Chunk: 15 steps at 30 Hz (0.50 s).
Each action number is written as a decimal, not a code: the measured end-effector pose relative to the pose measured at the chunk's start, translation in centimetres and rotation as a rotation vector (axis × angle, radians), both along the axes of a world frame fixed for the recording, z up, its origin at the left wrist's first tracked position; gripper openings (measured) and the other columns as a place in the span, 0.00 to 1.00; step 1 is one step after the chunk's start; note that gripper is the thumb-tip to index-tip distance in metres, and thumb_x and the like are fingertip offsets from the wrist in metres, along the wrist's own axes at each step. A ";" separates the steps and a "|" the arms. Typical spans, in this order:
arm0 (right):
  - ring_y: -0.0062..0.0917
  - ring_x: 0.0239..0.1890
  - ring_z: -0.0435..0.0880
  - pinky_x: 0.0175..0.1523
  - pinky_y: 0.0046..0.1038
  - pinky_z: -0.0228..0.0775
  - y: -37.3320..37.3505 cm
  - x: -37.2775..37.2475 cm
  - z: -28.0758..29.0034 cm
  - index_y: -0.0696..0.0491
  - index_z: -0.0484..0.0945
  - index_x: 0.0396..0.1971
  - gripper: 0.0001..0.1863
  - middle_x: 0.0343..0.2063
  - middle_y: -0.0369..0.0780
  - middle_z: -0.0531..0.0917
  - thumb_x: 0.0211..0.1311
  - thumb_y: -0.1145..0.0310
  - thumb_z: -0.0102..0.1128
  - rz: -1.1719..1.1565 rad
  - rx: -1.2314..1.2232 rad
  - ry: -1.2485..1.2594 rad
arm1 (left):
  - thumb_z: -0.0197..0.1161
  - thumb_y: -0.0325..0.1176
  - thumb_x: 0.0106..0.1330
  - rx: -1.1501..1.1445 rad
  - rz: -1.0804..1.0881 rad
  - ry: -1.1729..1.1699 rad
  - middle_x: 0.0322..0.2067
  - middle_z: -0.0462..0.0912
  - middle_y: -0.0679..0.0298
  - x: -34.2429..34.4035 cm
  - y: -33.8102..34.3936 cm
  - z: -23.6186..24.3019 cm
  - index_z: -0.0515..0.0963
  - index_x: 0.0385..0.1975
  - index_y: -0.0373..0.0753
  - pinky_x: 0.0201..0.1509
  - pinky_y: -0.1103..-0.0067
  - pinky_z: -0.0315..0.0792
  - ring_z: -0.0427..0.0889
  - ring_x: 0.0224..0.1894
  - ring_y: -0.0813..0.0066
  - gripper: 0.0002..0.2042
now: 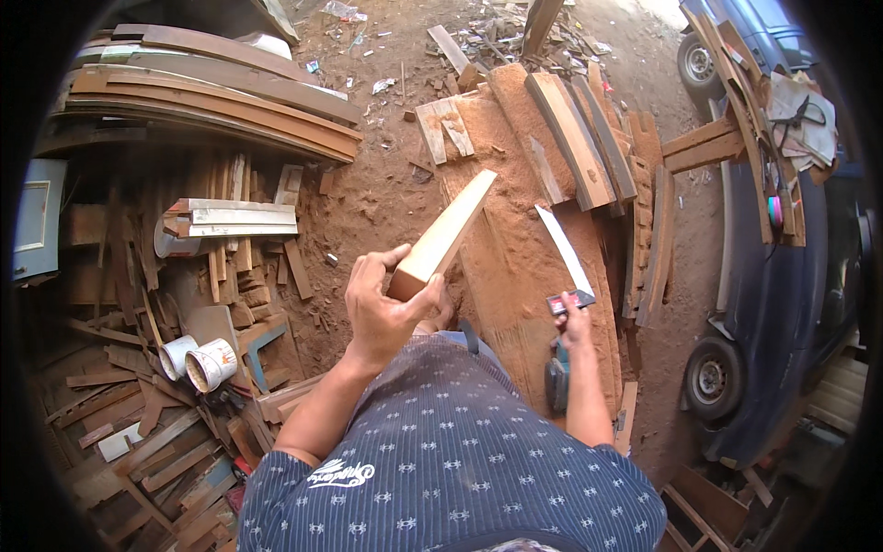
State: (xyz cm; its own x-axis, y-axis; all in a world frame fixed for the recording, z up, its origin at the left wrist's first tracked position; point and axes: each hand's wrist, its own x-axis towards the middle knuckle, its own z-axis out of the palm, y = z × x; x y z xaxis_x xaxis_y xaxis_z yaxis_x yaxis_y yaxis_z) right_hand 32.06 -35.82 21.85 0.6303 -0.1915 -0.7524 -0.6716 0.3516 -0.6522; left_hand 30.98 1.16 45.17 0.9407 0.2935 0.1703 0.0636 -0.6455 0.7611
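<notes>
A pale wooden block [448, 230], long and squared, slants up and away from my left hand [382, 308]. Fingers and thumb of that hand clasp its near end from both sides. On the right, my right hand [577, 327] grips the dark stock of a try square [565, 247], whose bright metal blade points away over the workbench [501, 294]. The block and the square are apart. A green power tool [557, 377] rests on the bench beside my right forearm, partly hidden by it.
Sawdust and several planks [570, 138] cover the bench's far end. Long boards [212, 87] are stacked at the far left, with offcuts and white buckets [212, 364] below them. A blue vehicle [782, 322] stands on the right, behind a wooden frame [704, 143].
</notes>
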 end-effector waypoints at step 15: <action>0.17 0.25 0.82 0.27 0.21 0.76 18.6 8.4 16.8 0.61 0.78 0.48 0.12 0.34 0.39 0.85 0.69 0.71 0.61 0.701 0.048 -0.569 | 0.78 0.35 0.55 -0.230 0.054 0.047 0.34 0.85 0.55 4.7 -1.3 2.6 0.77 0.42 0.29 0.41 0.78 0.78 0.84 0.37 0.76 0.22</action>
State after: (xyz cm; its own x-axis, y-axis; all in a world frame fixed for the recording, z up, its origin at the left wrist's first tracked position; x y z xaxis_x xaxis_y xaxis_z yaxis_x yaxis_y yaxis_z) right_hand 40.50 -17.22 38.60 0.8697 0.4006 -0.2883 -0.3224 0.0188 -0.9464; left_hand 35.69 -0.14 47.73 0.9278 0.3697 0.0500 0.1320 -0.4506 0.8829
